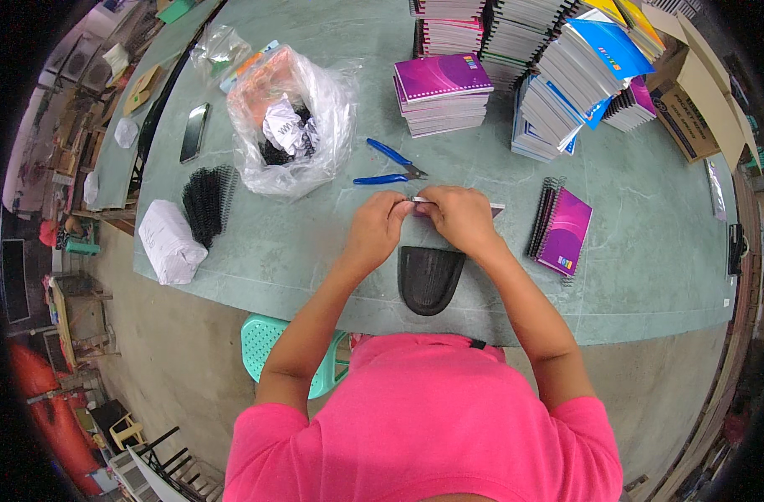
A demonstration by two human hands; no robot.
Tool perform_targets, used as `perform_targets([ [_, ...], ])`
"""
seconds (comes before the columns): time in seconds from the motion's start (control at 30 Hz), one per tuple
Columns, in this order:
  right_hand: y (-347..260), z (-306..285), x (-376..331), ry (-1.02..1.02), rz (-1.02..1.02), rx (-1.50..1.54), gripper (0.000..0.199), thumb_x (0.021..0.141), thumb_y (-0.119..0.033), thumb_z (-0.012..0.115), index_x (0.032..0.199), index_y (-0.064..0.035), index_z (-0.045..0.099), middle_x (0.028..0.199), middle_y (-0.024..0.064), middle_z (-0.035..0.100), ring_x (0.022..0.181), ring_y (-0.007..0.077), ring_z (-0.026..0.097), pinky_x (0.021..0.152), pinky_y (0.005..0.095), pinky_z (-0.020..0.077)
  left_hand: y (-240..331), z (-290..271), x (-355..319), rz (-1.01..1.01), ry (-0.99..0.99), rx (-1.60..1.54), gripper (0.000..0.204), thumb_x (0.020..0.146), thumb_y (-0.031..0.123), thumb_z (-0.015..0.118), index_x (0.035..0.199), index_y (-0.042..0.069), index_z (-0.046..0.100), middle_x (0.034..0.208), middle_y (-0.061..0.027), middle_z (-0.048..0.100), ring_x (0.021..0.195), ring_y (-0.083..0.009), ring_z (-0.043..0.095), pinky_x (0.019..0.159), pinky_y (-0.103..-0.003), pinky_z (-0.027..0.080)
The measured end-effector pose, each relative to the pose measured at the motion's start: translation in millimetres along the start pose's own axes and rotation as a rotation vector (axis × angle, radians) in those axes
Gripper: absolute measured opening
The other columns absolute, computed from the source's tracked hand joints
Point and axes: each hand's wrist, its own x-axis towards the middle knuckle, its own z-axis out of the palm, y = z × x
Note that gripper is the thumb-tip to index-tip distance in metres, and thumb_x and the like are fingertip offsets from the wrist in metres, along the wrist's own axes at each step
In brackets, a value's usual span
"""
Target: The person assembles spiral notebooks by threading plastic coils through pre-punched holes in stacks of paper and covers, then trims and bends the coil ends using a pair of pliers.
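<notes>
Between my hands a thin notebook (499, 208) is held up nearly edge-on, mostly hidden by my fingers. My right hand (459, 216) is closed round it. At its left end my left hand (380, 219) pinches with thumb and forefinger; the exact spot is too small to make out. Just beyond lie blue-handled cutting pliers (388, 173), handles spread. A black tongue-shaped pad (430, 280) is on the table below my hands. To the right sit purple spiral notebooks (564, 230) with black coils.
A plastic bag (256, 159) holds crumpled paper and black scraps. Black coils (206, 205), a white paper bundle (171, 243) and a phone (194, 132) lie left. Stacks of purple (444, 77) and blue notebooks (557, 96) and a cardboard box (689, 113) stand at the back right.
</notes>
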Motion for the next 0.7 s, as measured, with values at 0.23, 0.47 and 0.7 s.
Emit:
perform_targets([
  [0.23,2.0,1.7,-4.6,-0.006,-0.050,-0.042,0.014,0.077,-0.019,0.059,0.088,-0.0100,0.062,0.080,0.0104,0.065,0.077,0.0294,0.062,0.065,0.0427,0.0451,9.1,-13.5,13.4,-0.159,-0.156,0.044,0.022,0.083,0.020,0.061,0.096,0.002,0.059,0.083,-0.0150,0.060,0.073,-0.0285,0.058,0.067,-0.036,0.045],
  [0.47,-7.9,9.7,3.3,0.043,-0.087,-0.022,0.017,0.080,-0.022,0.058,0.093,-0.0119,0.062,0.085,0.0096,0.065,0.081,0.0280,0.061,0.068,0.0416,0.0444,-22.7,-20.2,15.2,0.305,-0.088,0.104,0.028,0.089,0.026,0.053,0.104,0.002,0.058,0.091,-0.0148,0.061,0.080,-0.0260,0.057,0.068,-0.036,0.044],
  [0.7,-7.8,-5.4,-7.5,0.018,-0.058,-0.013,0.021,0.077,-0.017,0.061,0.098,-0.0116,0.061,0.086,0.0061,0.065,0.082,0.0269,0.060,0.070,0.0406,0.0435,-11.2,-19.5,12.8,0.009,-0.245,-0.040,0.026,0.088,0.028,0.056,0.096,0.003,0.058,0.092,-0.0120,0.056,0.083,-0.0197,0.055,0.067,-0.031,0.046],
])
